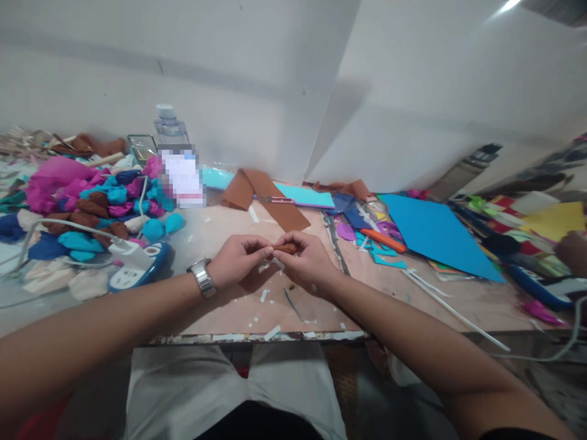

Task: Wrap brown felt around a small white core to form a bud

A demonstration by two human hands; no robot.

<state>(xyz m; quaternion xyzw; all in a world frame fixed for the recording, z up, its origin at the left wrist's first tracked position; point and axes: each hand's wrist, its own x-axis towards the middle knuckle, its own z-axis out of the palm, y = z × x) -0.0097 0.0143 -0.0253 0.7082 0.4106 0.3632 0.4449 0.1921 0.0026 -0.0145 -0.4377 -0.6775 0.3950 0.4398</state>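
Note:
A small brown crumpled piece (pixel 286 249) is held between both hands above the middle of the table (pixel 316 308). My left hand (pixel 241 260), with a metal watch (pixel 202 278) at its wrist, pinches the piece's left end with thumb and fingers. My right hand (pixel 305 260) grips it from the right, fingers curled behind it and thumb in front. The two thumbs meet at the piece. Just beyond the hands lie folded brown strips (pixel 279 205) with a small pink-handled tool (pixel 277 200) on them.
Colourful crumpled pieces (pixel 82 241), a blue-and-white power strip (pixel 137 269), a phone (pixel 183 177) and a bottle (pixel 170 125) stand left. Right are a blue sheet (pixel 440 235), an orange cutter (pixel 384 240) and white strips (pixel 458 310). Another person's hand (pixel 571 252) shows at far right.

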